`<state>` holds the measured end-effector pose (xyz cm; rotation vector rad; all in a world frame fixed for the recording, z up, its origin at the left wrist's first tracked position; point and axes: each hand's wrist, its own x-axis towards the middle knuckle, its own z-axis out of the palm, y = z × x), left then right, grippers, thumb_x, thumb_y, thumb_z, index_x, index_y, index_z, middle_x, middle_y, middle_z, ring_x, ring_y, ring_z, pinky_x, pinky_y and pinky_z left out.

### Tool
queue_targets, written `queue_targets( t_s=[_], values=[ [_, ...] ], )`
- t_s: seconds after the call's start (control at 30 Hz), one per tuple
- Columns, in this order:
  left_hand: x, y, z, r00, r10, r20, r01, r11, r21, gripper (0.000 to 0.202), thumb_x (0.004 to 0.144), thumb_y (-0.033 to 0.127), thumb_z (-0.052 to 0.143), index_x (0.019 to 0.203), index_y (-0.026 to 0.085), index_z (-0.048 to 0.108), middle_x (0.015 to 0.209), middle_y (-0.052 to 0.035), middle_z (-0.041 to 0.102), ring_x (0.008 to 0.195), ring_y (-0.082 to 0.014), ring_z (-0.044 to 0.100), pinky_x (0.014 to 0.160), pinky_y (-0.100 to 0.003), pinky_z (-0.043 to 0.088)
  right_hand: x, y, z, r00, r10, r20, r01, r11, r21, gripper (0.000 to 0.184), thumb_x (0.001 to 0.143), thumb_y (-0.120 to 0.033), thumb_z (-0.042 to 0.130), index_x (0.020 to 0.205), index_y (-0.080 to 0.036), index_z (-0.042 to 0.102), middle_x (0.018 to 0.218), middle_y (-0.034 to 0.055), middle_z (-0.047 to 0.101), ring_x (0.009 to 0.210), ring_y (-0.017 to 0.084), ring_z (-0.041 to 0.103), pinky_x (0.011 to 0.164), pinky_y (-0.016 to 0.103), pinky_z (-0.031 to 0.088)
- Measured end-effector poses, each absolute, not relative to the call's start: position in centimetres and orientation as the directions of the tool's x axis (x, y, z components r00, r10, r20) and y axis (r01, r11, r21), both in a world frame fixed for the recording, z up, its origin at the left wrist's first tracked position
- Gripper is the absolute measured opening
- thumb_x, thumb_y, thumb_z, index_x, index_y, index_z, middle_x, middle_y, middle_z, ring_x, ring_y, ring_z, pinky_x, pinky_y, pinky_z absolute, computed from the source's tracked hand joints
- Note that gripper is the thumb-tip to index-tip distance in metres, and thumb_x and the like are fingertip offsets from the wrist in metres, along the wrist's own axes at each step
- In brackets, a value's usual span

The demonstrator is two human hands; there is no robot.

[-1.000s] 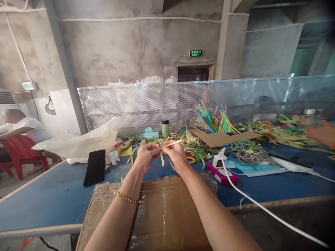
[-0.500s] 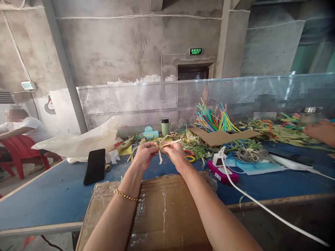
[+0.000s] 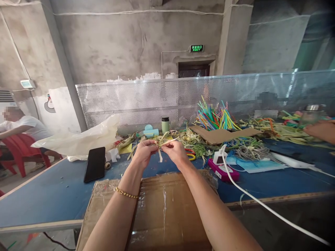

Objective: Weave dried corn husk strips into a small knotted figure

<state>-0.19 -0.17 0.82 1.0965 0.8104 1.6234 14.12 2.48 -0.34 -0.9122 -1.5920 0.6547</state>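
Left hand (image 3: pixel 145 153) and right hand (image 3: pixel 176 153) near each other at mid-scene, thumb and fingers of each pinched on the strip (image 3: pixel 160 156). Strip sits between the fingertips, above the blue table (image 3: pixel 52 202), on the far side of the box (image 3: pixel 174 209). One pale end hangs down; another points right, above the right hand. Whether both belong to one piece: cannot tell. Phone (image 3: pixel 94 164) to the left; flask (image 3: pixel 165 126) farther off; magenta case (image 3: pixel 227 175) to the right.
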Motion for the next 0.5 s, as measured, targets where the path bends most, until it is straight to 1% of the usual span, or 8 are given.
queue_targets(
  t_s=[0.07, 0.13, 0.2, 0.27, 0.33, 0.4, 0.5],
  values=[
    [-0.1, -0.2, 0.8, -0.111, 0.954, 0.277, -0.366, -0.299, 0.881, 0.019, 0.047, 0.005, 0.078, 0.062, 0.01, 0.068, 0.06, -0.0013, 0.064, 0.051, -0.0092, 0.055, 0.056, -0.025, 0.041, 14.1, 2.3, -0.3, -0.082, 0.842, 0.533, 0.144, 0.539, -0.83, 0.011, 0.065, -0.026, 0.069, 0.063, -0.015, 0.07, 0.064, 0.0036, 0.069, 0.063, 0.017, 0.06, 0.061, 0.027, 0.043],
    [-0.1, -0.1, 0.8, -0.116, 0.954, 0.276, -0.377, -0.299, 0.877, 0.019, 0.047, 0.005, 0.079, 0.063, 0.009, 0.068, 0.061, -0.0018, 0.065, 0.053, -0.0097, 0.056, 0.057, -0.025, 0.043, 14.1, 2.1, -0.2, -0.102, 0.866, 0.49, 0.057, 0.496, -0.866, 0.015, 0.063, -0.029, 0.072, 0.061, -0.015, 0.068, 0.061, 0.0019, 0.066, 0.059, 0.014, 0.055, 0.057, 0.026, 0.04],
    [-0.1, 0.1, 0.7, -0.131, 0.951, 0.28, -0.384, -0.309, 0.87, 0.019, 0.047, 0.005, 0.079, 0.064, 0.009, 0.069, 0.062, -0.0022, 0.065, 0.055, -0.0103, 0.057, 0.059, -0.025, 0.044, 14.1, 1.7, 0.0, -0.137, 0.894, 0.426, -0.003, 0.429, -0.903, 0.021, 0.061, -0.033, 0.076, 0.058, -0.015, 0.065, 0.054, -0.0012, 0.058, 0.052, 0.011, 0.046, 0.05, 0.025, 0.034],
    [-0.2, 0.3, 0.7, -0.154, 0.947, 0.283, -0.392, -0.321, 0.862, 0.019, 0.048, 0.005, 0.078, 0.064, 0.009, 0.069, 0.063, -0.0026, 0.066, 0.056, -0.0107, 0.058, 0.061, -0.026, 0.045, 14.2, 1.4, 0.2, -0.168, 0.92, 0.354, -0.02, 0.356, -0.934, 0.027, 0.06, -0.036, 0.077, 0.053, -0.017, 0.059, 0.046, -0.0049, 0.047, 0.046, 0.008, 0.036, 0.045, 0.024, 0.026],
    [-0.3, 0.4, 0.7, -0.168, 0.946, 0.276, -0.398, -0.321, 0.86, 0.019, 0.048, 0.005, 0.077, 0.064, 0.009, 0.069, 0.063, -0.0027, 0.066, 0.056, -0.0109, 0.057, 0.061, -0.026, 0.045, 14.4, 1.1, 0.4, -0.202, 0.934, 0.294, -0.029, 0.295, -0.955, 0.031, 0.062, -0.036, 0.077, 0.05, -0.018, 0.055, 0.042, -0.0065, 0.041, 0.042, 0.007, 0.031, 0.042, 0.024, 0.021],
    [-0.5, 0.5, 0.7, -0.175, 0.948, 0.265, -0.403, -0.315, 0.859, 0.018, 0.048, 0.005, 0.076, 0.064, 0.009, 0.069, 0.062, -0.0026, 0.065, 0.056, -0.0109, 0.057, 0.06, -0.026, 0.044, 14.7, 1.0, 0.5, -0.261, 0.927, 0.269, -0.053, 0.265, -0.963, 0.033, 0.065, -0.037, 0.076, 0.049, -0.019, 0.053, 0.041, -0.0054, 0.043, 0.04, 0.007, 0.032, 0.041, 0.024, 0.02],
    [-0.6, 0.4, 0.8, -0.157, 0.957, 0.243, -0.424, -0.287, 0.859, 0.017, 0.05, 0.003, 0.074, 0.065, 0.009, 0.069, 0.06, -0.0021, 0.064, 0.054, -0.0106, 0.056, 0.057, -0.025, 0.042, 15.0, 1.1, 0.6, -0.308, 0.907, 0.288, -0.082, 0.277, -0.957, 0.034, 0.07, -0.041, 0.073, 0.051, -0.018, 0.056, 0.045, -0.0023, 0.05, 0.04, 0.007, 0.038, 0.04, 0.023, 0.025]
  ],
)
